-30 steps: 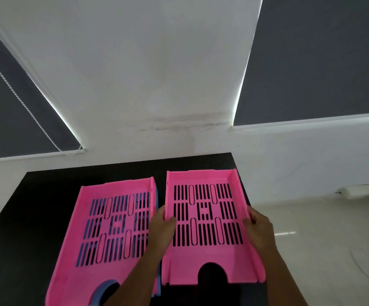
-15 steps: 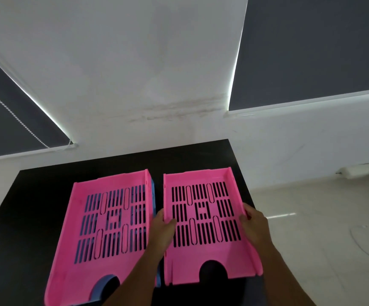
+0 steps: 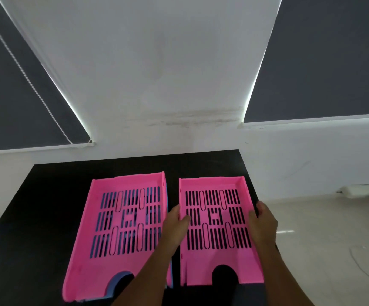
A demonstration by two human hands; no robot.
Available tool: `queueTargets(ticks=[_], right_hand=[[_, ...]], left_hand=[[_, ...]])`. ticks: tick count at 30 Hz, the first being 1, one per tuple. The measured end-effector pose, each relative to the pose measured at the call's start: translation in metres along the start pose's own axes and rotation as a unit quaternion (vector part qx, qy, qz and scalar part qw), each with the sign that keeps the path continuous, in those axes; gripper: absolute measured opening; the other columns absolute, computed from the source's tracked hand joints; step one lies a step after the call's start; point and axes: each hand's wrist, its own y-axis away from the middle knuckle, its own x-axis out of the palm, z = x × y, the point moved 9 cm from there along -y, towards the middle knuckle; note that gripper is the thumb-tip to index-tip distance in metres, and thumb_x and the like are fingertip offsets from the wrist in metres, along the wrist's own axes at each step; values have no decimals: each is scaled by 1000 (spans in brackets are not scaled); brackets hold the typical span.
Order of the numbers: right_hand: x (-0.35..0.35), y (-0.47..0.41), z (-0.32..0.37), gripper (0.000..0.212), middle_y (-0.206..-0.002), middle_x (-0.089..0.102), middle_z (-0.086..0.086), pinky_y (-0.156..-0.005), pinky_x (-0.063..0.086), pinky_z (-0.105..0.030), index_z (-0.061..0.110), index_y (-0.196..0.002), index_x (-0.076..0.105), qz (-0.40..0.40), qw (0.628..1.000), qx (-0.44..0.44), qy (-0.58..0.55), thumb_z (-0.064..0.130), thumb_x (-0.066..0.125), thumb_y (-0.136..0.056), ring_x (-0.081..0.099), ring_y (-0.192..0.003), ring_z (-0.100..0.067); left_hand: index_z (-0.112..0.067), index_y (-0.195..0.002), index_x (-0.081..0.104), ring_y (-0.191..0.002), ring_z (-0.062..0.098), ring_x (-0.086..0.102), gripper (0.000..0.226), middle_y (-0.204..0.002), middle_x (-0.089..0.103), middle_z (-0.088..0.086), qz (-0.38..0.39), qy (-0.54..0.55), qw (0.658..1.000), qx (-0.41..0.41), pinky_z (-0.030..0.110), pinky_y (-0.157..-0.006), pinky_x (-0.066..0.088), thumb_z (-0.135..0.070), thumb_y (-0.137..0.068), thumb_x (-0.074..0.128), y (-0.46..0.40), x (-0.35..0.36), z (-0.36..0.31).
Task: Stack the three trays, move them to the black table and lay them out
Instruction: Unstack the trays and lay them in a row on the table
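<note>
Two pink slotted trays lie side by side on the black table (image 3: 46,206). The right pink tray (image 3: 216,268) lies flat near the table's right edge; my left hand (image 3: 175,224) grips its left wall and my right hand (image 3: 264,221) grips its right wall. The left pink tray (image 3: 86,250) sits on top of a blue tray (image 3: 118,283), which shows only through the slots, at the front notch and along the right side. A narrow dark gap separates the two pink trays.
The table's right edge (image 3: 248,182) runs close beside the right tray, with pale floor (image 3: 322,250) beyond it. A white wall and two dark window blinds stand behind the table. Bare black tabletop lies to the left and behind the trays.
Both hands have stayed on the walls of the right pink tray. The tray's place beside the left stack looks much the same; mostly the camera view has shifted.
</note>
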Motion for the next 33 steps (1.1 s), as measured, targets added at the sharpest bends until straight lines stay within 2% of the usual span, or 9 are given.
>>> queueTargets(ticks=[2, 9, 15, 17, 20, 22, 24, 26, 33], right_hand=[[5, 10, 21, 25, -107, 71, -17, -49, 45, -15, 3, -122, 62, -11, 999, -20, -24, 7, 49, -101, 62, -64, -7], [71, 58, 80, 36, -124, 70, -16, -97, 51, -39, 4, -135, 60, 46, 994, -80, -51, 13, 55, -101, 64, -105, -23], [145, 110, 109, 41, -133, 67, -15, -103, 48, -36, 6, -139, 58, 143, 982, -112, -54, 17, 59, -99, 63, -113, -22], [164, 124, 111, 46, -139, 63, -13, -106, 45, -38, 8, -143, 55, 172, 978, -105, -53, 20, 60, -99, 61, -124, -26], [184, 138, 105, 50, -143, 60, -12, -110, 47, -46, 11, -148, 50, 197, 975, -94, -35, 20, 58, -99, 60, -127, -28], [192, 146, 101, 46, -130, 69, -10, -100, 56, -49, 13, -145, 54, 201, 974, -100, -12, 18, 56, -100, 68, -113, -27], [197, 152, 97, 41, -113, 73, -8, -88, 62, -46, 13, -141, 58, 192, 976, -105, -3, 15, 54, -100, 71, -95, -22], [197, 156, 95, 39, -106, 74, -11, -82, 64, -43, 10, -140, 59, 175, 978, -110, 0, 14, 52, -101, 70, -84, -19], [200, 171, 122, 35, -100, 73, -7, -71, 62, -31, 11, -134, 62, 156, 980, -126, -13, 9, 50, -101, 70, -82, -16]], left_hand=[[-26, -112, 60, -86, 4, 66, 23, -99, 68, -12, -6, 10, 1000, 11, 26, -75, 56, -9, -96, 53, 5, -12, -11], [-14, -138, 56, -126, 17, 56, 42, -141, 60, 6, -81, 16, 994, 78, 39, -112, 43, -8, -96, 52, 13, -93, -21], [-21, -140, 51, -66, -4, 65, 44, -142, 56, 4, -222, -51, 969, 97, 7, -53, 51, -12, -97, 52, 28, -199, 16], [-28, -146, 41, -124, 13, 60, 52, -158, 37, 6, -237, -133, 957, 100, 34, -94, 57, -23, -94, 48, 36, -226, 33], [-18, -157, 20, -154, 24, 7, 67, -167, 13, 4, -236, -241, 937, 90, 45, -124, 13, -18, -96, 48, 38, -255, 65], [-11, -158, 12, -149, 25, 30, 71, -166, 17, 9, -205, -193, 959, 44, 45, -117, 36, -17, -98, 50, 39, -267, 87], [-11, -148, 32, -103, 12, 73, 54, -135, 60, 12, -165, -106, 981, 12, 29, -75, 63, -20, -99, 52, 38, -269, 103], [-16, -125, 53, -71, 6, 75, 25, -98, 72, 5, -149, -82, 985, 7, 15, -50, 55, -23, -101, 50, 38, -269, 104], [-15, -106, 60, -74, 12, 73, 15, -92, 71, 6, -138, -11, 990, 37, 17, -55, 52, -15, -102, 46, 41, -295, 92]])
